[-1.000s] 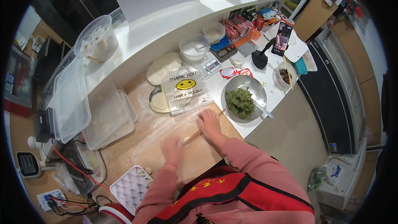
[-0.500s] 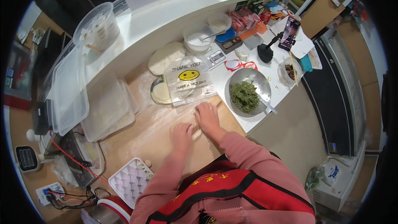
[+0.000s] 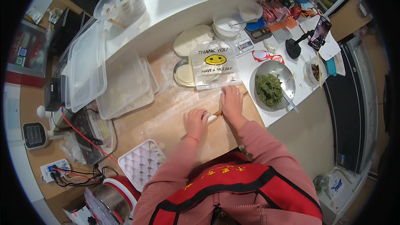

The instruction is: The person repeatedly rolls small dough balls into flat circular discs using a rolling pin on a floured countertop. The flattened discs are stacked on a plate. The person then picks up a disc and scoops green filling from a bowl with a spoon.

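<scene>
Dough piece: the small pale dough piece (image 3: 212, 119) sits on the board right by the left fingertips, partly hidden, just beside the pin.
How it'd handle: my guess is light, soft and a bit stretchy, easy to tear if you yank it. I'd hold it by the edge with flat fingertips, no nails.
Rolling pin: thin wooden rolling pin (image 3: 218, 113) lying at a slant, one end poking out past the right hand. Probably stiff and light, maybe slick if it's floury. Best worked under a palm, imo.
Left hand: the left hand (image 3: 195, 122) is half curled, fingers at the dough. Honestly can't tell if it's pinching it or just resting there. Forearm comes up from below, red band (image 3: 192, 137) at the wrist.
Right hand: the right hand (image 3: 232, 102) is palm down over the pin, fingers loosely bent. Can't see how firm the hold is. Forearm angles in from lower right.
Board: wooden board (image 3: 166, 129) with pale, floury-looking smears.
Wrappers and bag: stack of round wrappers (image 3: 184, 75), partly under a clear smiley-face bag (image 3: 214, 64).
Filling: green filling (image 3: 268, 90) in a metal bowl (image 3: 289, 81) on the white desk (image 3: 271, 116).
Tray: white tray (image 3: 139, 162) with pocketed rows near the left forearm.
</scene>
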Demonstrator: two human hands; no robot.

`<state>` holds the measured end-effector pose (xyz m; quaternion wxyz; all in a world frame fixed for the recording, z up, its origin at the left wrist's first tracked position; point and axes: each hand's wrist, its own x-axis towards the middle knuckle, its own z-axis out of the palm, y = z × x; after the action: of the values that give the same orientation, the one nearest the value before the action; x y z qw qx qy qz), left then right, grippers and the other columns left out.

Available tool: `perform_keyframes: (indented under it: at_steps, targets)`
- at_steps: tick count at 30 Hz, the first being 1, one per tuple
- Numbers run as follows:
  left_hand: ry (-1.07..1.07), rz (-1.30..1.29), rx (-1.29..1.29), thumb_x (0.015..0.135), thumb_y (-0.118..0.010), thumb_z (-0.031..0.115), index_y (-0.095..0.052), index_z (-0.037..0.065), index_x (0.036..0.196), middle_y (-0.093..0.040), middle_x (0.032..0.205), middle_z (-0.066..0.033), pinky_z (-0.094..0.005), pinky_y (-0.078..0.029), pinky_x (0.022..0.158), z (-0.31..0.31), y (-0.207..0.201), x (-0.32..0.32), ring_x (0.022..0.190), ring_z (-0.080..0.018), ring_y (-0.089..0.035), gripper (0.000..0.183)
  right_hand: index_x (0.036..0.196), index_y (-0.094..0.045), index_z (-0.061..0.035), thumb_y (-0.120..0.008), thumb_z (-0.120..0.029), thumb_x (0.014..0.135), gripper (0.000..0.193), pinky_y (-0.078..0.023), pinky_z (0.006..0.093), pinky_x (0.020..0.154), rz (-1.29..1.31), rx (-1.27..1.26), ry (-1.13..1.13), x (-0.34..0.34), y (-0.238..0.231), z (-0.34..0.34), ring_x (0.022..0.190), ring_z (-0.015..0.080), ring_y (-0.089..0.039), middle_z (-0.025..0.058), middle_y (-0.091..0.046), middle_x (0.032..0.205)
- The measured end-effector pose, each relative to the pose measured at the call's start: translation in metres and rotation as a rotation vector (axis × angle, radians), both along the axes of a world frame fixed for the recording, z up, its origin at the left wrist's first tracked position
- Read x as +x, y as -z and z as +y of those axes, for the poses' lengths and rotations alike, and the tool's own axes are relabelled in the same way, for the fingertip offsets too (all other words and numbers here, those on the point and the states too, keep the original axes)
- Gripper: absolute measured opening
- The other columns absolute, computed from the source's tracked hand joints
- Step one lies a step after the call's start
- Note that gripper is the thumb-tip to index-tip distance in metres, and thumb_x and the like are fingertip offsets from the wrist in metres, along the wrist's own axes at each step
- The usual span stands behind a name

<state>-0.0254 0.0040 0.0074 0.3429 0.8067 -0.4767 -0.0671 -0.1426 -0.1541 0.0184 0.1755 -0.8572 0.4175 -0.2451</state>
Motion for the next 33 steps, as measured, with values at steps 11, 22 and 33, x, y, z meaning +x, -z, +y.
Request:
perform_keyframes:
  at_steps: [11, 22, 33]
  targets:
    - [-0.099, -0.011, 0.043, 0.087, -0.077, 0.023, -0.071, 0.012, 0.091, -0.067, 0.088, -0.0068, -0.0453, -0.042, 0.087, 0.032, 0.0, -0.004, 0.092, -0.0291, -0.063, 0.013, 0.112, -0.065, -0.011, -0.065, -0.011, 0.091, 0.021, -0.041, 0.0482, 0.099, 0.076, -0.016, -0.024, -0.039, 0.0, 0.023, 0.115, 0.0329, -0.056, 0.0119, -0.061, 0.116]
    - [-0.163, -0.03, 0.037, 0.085, -0.078, 0.017, -0.071, 0.012, 0.089, -0.066, 0.083, -0.0051, -0.0429, -0.042, 0.084, 0.063, -0.005, -0.006, 0.085, -0.0274, -0.063, 0.009, 0.114, -0.065, -0.0097, -0.065, -0.01, 0.091, 0.024, -0.04, 0.0482, 0.098, 0.038, -0.051, -0.156, -0.08, -0.017, 0.048, 0.111, 0.0337, -0.057, 0.0126, -0.062, 0.116]
    - [0.025, -0.008, -0.076, 0.084, -0.079, 0.016, -0.074, 0.011, 0.094, -0.07, 0.091, -0.0069, -0.0424, -0.044, 0.089, 0.042, 0.002, 0.028, 0.093, -0.0279, -0.065, 0.012, 0.112, -0.065, -0.0099, -0.068, -0.023, 0.094, 0.023, -0.04, 0.0488, 0.1, -0.004, 0.132, -0.235, -0.053, -0.011, 0.013, 0.113, 0.033, -0.057, 0.0117, -0.063, 0.112]
